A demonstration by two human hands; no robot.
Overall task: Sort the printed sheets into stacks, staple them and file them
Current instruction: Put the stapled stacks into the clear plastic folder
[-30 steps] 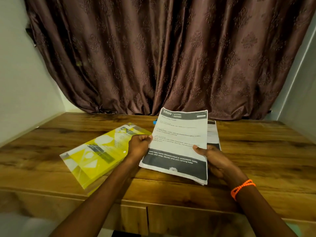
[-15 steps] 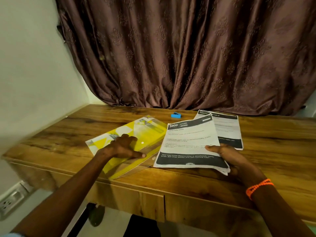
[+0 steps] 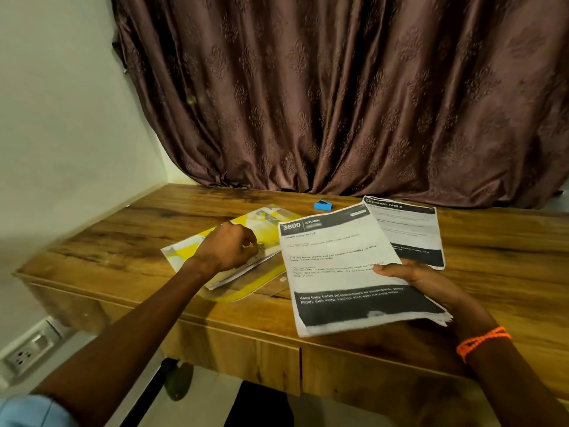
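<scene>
Head view of a wooden desk [image 3: 480, 291] set against a white wall, w/ a brown patterned curtain [image 3: 338, 97] behind. Left hand [image 3: 229, 249]: fingers curled down onto the yellow-and-clear plastic folder [image 3: 246, 223], appearing to pinch the edge of its flap; exact contact of thumb vs. fingertips cannot be told, since the knuckles hide it. The folder lies flat on the desk's left-centre, its near corner close to the front edge. Right hand [image 3: 421, 278]: holds a stack of printed sheets [image 3: 341, 266] from beneath, thumb lying across the top page at its right edge, remaining fingers hidden under the paper. The stack is tilted, near end raised off the desk and overhanging the front edge; top page reads "$800 KITCHEN" in its dark header, w/ a dark band near the bottom. An orange bracelet [image 3: 482, 342] circles the right wrist. A second pile of sheets [image 3: 409, 232], headed "DRESSING TABLE", lies flat on the desk just behind the held stack and is partly overlapped by it. A small blue stapler [image 3: 323, 206] sits near the curtain, apart from both hands, between folder and second pile. Wall socket [image 3: 29, 349] at lower left; light-blue sleeve [image 3: 27, 411] at bottom-left corner
</scene>
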